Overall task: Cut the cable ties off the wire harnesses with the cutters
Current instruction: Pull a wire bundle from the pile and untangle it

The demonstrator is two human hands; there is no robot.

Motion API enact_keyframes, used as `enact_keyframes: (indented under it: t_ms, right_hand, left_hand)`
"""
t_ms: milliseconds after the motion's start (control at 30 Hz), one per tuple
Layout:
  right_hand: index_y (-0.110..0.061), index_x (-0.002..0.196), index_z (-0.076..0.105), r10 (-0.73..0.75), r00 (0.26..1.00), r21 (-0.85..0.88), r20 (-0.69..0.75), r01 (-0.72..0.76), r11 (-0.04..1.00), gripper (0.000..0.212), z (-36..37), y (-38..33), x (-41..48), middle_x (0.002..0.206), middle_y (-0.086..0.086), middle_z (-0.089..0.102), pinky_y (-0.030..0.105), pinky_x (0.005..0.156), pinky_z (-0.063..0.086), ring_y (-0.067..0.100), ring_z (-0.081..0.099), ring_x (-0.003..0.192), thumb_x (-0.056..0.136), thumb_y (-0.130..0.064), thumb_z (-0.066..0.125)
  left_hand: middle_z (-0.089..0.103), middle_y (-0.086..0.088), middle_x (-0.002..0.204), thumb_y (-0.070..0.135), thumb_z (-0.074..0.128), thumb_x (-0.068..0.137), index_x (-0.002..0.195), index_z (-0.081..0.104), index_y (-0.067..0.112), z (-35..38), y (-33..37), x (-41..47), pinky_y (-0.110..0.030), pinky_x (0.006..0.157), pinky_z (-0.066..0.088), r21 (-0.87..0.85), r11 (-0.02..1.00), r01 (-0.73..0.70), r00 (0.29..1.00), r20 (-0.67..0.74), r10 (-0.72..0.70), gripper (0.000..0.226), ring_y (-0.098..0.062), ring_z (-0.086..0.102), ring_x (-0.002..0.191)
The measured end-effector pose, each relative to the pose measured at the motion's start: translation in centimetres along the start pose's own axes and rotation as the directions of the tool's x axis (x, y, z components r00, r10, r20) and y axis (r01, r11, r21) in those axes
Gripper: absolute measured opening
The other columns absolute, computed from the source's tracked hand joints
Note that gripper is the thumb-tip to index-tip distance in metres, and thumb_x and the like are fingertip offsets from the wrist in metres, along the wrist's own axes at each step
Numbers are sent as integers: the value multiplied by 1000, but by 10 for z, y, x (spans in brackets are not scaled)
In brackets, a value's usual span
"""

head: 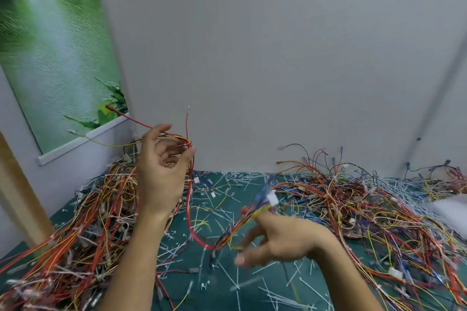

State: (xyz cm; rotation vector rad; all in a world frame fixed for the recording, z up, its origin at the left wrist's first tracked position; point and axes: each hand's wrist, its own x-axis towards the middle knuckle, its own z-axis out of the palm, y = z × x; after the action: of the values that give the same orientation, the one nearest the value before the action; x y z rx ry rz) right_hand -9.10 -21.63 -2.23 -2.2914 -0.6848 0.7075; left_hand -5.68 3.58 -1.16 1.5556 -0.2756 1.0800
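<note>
Wire harness (241, 225) slung in a loop between both hands, probably spread out to expose its ties. The raised left hand (161, 166) has curled fingers, with thumb and fingertips (190, 151) pinching the bundle's upper end. The right hand (280, 240), lower and blurred, shows partly spread fingers. The harness crosses its thumb beside a white connector (272, 197), though whether it grips cannot be told. No cutters are visible. Cut cable ties (237, 285) litter the green mat (222, 300), and heaped harnesses (353, 199) flank it.
</note>
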Motion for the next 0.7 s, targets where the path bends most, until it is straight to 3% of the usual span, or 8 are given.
enact_keyframes:
  t_ms: [33, 133, 233, 300, 400, 500, 600, 700]
  right_hand:
    - [-16, 139, 52, 35, 996, -33, 81, -32, 999, 78, 2, 1, 0, 116, 4, 77, 41, 92, 61, 24, 76, 94, 80, -55, 83]
    - [-25, 123, 60, 22, 991, 109, 134, -37, 993, 61, -2, 2, -9, 110, 13, 78, 40, 93, 61, 19, 74, 93, 84, -71, 63]
    - [-3, 125, 62, 107, 992, 350, 68, -124, 928, 96, -15, 6, -17, 109, 14, 79, 34, 91, 60, 22, 76, 102, 87, -84, 26]
    - [2, 109, 72, 165, 986, 213, -16, -158, 964, 101, -19, 8, -17, 92, 2, 81, 22, 78, 56, 10, 76, 89, 92, -81, 17]
    - [-8, 68, 64, 164, 925, -214, -342, -246, 945, 75, -13, 11, -7, 77, 5, 73, 27, 63, 43, 13, 63, 61, 103, -66, 31]
    - [-14, 48, 40, 78, 788, -209, -611, -255, 944, 70, -9, 19, 9, 49, 1, 44, 32, 53, 33, 14, 33, 41, 98, -57, 60]
    - [-14, 51, 57, -25, 817, -146, -575, -72, 987, 58, -5, 19, 17, 46, -4, 41, 29, 49, 30, 14, 31, 44, 93, -53, 71]
    - [-22, 71, 62, -56, 893, -232, -446, -55, 971, 37, 3, 17, 25, 67, -10, 58, 34, 70, 47, 18, 49, 67, 100, -45, 65]
  left_hand:
    - [74, 4, 98, 12, 83, 83, 125, 51, 37, 1, 0, -1, -22, 81, 56, 28, 1000, -3, 1000, -3, 3, 58, -15, 73, 87]
    - [72, 14, 98, 17, 84, 81, 124, 53, 40, 0, 0, -2, -19, 78, 57, 101, 995, 16, 1000, -9, -15, 58, -8, 73, 85]
    - [70, 21, 97, 22, 86, 79, 119, 57, 38, -1, 0, -3, -14, 72, 56, 169, 984, 46, 999, -22, -43, 52, -1, 72, 82]
    - [68, 24, 96, 25, 85, 79, 113, 60, 38, -3, 1, -3, -12, 70, 55, 217, 975, 52, 999, -10, -51, 44, 2, 71, 81]
    - [67, 25, 95, 24, 83, 82, 109, 62, 39, -4, 1, -3, -10, 70, 54, 229, 971, 69, 996, 31, -79, 37, 2, 71, 84]
    - [68, 24, 95, 24, 78, 87, 112, 64, 36, -4, 1, -4, -12, 71, 56, 232, 968, 93, 987, 109, -121, 31, -1, 72, 85]
    - [71, 24, 94, 16, 72, 91, 115, 67, 35, -3, 1, -5, -15, 76, 57, 205, 968, 144, 966, 183, -182, 30, -2, 72, 88]
    - [74, 21, 95, 2, 66, 92, 115, 70, 26, -2, 2, -8, -12, 78, 55, 178, 968, 175, 940, 263, -218, 34, -1, 73, 89]
